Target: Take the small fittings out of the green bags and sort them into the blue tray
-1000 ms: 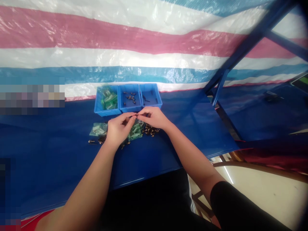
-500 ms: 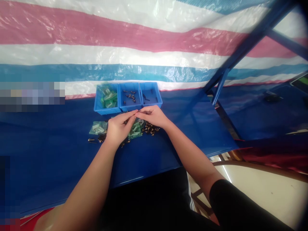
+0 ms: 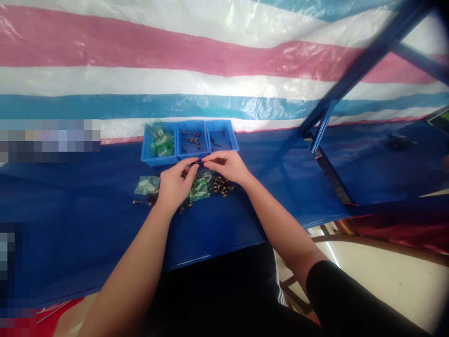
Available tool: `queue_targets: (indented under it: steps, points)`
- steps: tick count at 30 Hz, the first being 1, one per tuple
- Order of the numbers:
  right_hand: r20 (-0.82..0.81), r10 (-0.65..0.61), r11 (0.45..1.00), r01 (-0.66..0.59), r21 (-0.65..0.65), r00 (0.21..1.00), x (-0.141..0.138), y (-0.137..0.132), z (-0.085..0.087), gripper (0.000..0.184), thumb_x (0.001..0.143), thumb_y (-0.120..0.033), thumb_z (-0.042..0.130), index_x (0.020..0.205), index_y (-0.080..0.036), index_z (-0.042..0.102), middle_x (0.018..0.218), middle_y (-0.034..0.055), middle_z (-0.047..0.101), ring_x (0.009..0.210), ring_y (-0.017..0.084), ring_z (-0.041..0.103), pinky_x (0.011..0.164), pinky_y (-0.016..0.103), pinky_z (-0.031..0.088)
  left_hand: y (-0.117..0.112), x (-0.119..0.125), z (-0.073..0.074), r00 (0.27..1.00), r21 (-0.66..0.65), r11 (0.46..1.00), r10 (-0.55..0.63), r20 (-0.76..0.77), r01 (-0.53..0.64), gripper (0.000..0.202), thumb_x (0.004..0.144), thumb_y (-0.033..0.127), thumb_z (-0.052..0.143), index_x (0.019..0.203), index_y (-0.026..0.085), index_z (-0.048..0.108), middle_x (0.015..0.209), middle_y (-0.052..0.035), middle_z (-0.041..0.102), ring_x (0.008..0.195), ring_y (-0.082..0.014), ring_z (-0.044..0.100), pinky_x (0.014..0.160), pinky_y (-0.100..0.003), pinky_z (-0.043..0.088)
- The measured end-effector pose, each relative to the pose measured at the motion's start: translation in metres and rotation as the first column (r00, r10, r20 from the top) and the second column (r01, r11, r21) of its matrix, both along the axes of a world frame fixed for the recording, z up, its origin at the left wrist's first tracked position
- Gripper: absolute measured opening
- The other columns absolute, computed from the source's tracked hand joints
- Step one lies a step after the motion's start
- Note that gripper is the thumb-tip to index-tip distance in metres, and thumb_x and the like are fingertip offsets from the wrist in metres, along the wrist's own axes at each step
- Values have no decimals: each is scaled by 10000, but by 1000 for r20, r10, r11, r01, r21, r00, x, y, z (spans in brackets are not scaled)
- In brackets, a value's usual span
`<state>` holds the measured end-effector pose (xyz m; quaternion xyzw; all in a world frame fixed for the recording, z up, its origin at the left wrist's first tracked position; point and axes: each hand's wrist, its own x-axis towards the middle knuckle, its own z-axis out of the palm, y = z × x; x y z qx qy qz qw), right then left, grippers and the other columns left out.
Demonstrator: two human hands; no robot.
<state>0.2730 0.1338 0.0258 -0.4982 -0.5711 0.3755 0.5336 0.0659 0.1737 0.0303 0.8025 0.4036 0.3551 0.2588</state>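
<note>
Above the loose parts, my left hand [image 3: 174, 183] and my right hand [image 3: 228, 166] meet fingertip to fingertip. A thin dark piece that looks like a screw [image 3: 199, 162] spans the small gap, pinched at one end by each hand. Its details are too small to make out. Beneath the hands lie green bags of pale pins [image 3: 199, 189], partly hidden by my left hand. A heap of brass-and-dark screws [image 3: 221, 186] lies below my right hand. Left of my left hand rests another bag of white pins [image 3: 146, 185], with a single screw [image 3: 136, 202] near it.
Three blue bins stand in a row behind my hands: a left bin [image 3: 143, 152] of green bags, a middle bin [image 3: 191, 155] of several screws, a right bin [image 3: 224, 126] with a few dark pieces. A blue metal frame [image 3: 324, 124] rises at right; striped sheeting [image 3: 168, 79] hangs behind.
My fingertips have drawn slightly apart, so the thin dark piece between them shows more. My left thumb has shifted a little. The bins and piles appear slightly further right in view.
</note>
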Motion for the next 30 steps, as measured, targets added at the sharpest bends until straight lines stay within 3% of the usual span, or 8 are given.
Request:
queue_targets:
  steps: [9, 21, 30]
  points:
    - [109, -45, 999, 44, 11, 993, -2, -3, 2, 198, 845, -308, 795, 983, -173, 837, 904, 54, 820, 763, 167, 728, 729, 299, 586, -3, 2, 2, 999, 1, 1000, 14, 40, -14, 290, 951, 400, 650, 1120, 205, 781, 667, 35, 598, 603, -110, 532, 673, -242, 468]
    - [95, -48, 999, 47, 9, 994, -1, -3, 3, 173, 846, -324, 802, 950, -191, 837, 921, 49, 825, 785, 168, 735, 738, 303, 585, -2, -1, 0, 999, -59, 998, -15, 36, 17, 369, 946, 496, 673, 1112, 191, 798, 683, 12, 661, 615, -128, 578, 670, -268, 475]
    - [115, -42, 999, 43, -8, 992, -1, -4, 6, 191, 848, -313, 795, 982, -185, 839, 946, 55, 827, 819, 175, 743, 782, 311, 597, -1, -2, -2, 1000, -25, 999, -19, 25, 19, 366, 965, 491, 655, 1123, 193, 798, 693, 9, 664, 610, -128, 573, 665, -270, 464]
